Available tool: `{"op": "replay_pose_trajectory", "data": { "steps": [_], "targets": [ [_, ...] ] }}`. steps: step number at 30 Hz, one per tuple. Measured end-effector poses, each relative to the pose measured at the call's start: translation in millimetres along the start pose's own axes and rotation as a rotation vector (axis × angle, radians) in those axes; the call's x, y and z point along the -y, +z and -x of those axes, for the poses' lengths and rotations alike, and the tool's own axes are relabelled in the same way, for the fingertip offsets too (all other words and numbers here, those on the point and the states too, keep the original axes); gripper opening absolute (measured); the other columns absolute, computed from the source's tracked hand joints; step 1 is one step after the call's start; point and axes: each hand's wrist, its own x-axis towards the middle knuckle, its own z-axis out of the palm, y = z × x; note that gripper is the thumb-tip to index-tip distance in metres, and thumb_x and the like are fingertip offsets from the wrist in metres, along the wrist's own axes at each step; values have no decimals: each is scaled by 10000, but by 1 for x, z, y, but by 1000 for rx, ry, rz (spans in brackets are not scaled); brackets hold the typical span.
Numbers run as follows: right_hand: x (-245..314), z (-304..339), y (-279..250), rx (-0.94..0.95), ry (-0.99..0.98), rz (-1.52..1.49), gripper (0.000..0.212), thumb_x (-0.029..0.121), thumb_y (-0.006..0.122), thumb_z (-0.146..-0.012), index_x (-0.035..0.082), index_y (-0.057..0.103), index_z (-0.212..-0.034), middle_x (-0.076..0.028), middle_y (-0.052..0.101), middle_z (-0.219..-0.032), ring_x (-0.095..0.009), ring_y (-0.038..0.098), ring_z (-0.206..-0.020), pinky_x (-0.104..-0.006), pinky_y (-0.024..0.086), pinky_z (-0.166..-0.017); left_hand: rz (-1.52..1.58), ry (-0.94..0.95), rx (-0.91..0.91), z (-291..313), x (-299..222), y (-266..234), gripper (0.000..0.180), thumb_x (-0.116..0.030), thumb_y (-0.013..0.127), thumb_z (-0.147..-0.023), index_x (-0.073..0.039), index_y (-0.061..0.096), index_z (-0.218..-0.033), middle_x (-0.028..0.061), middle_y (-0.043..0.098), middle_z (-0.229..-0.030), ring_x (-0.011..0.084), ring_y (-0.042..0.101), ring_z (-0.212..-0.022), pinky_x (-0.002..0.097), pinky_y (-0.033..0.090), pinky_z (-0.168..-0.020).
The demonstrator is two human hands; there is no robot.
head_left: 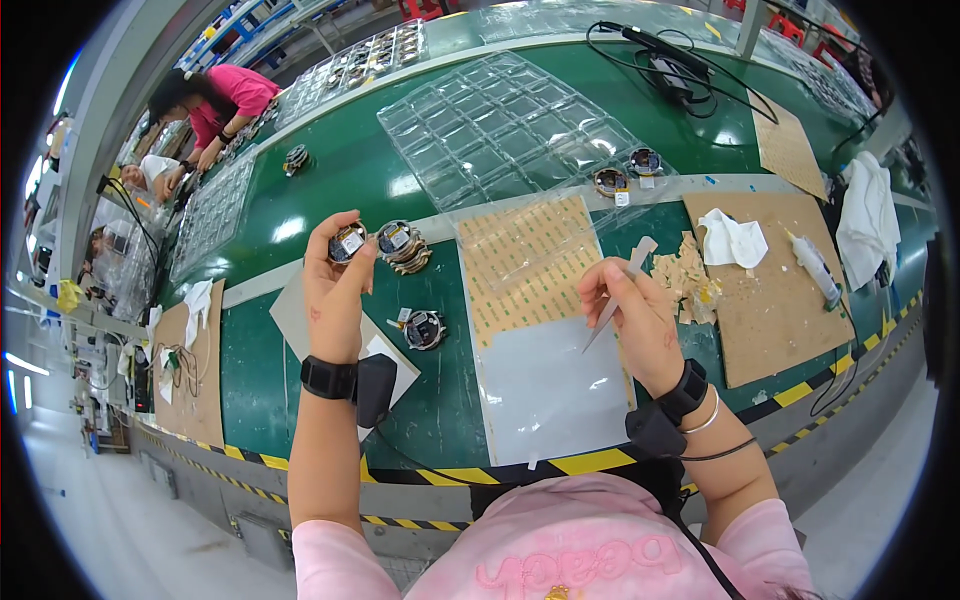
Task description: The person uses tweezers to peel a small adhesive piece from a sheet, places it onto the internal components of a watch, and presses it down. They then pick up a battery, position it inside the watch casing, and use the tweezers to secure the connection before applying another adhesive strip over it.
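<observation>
My left hand (335, 290) grips a small round electronic module (347, 242) between thumb and fingers, above the green bench. Right beside it stands a stack of similar round modules (403, 247). A single module (424, 330) lies nearer me, next to a white card (388, 365). In my right hand (640, 318) is a pair of metal tweezers (605, 325), its tips pointing down and left over a sheet of adhesive pieces (525, 265). That sheet is tan with small green marks in its far part, and its near part is bare pale backing (550, 390).
A clear compartment tray (505, 130) lies behind the sheet, with two modules (612, 182) at its near right corner. Crumpled tan scraps (685, 280), a brown board (770, 310) with a white cloth (733, 240) and a syringe (815, 270) sit right. A co-worker (225, 105) works far left.
</observation>
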Motion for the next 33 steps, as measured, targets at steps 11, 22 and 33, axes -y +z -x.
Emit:
{"op": "replay_pose_trajectory", "data": {
  "steps": [11,22,33],
  "targets": [
    [-2,3,0,10,-32,-51,362,300,387,-1000,11,581,-903,-40,556,-794,-107,523,-729,-240,426,-665,-480,246,-7,-28,32,-6,425,-155,726,-785,-23,557,-1152,65,560,-1022,161,562,-899,280,461,-764],
    [-17,-2,3,-10,50,-50,314,255,431,-991,28,602,-856,-42,575,-807,-124,545,-701,-268,452,-659,-877,391,102,-31,15,2,386,-169,743,-747,-53,621,-1095,133,547,-1155,272,525,-1089,348,413,-928],
    [-22,14,9,154,-694,622,227,263,549,-906,86,593,-772,-71,479,-772,-259,554,-617,-361,453,-515,-736,400,728,-76,20,161,241,-140,628,-813,-89,663,-1046,147,585,-986,321,566,-967,365,455,-841]
  ]
}}
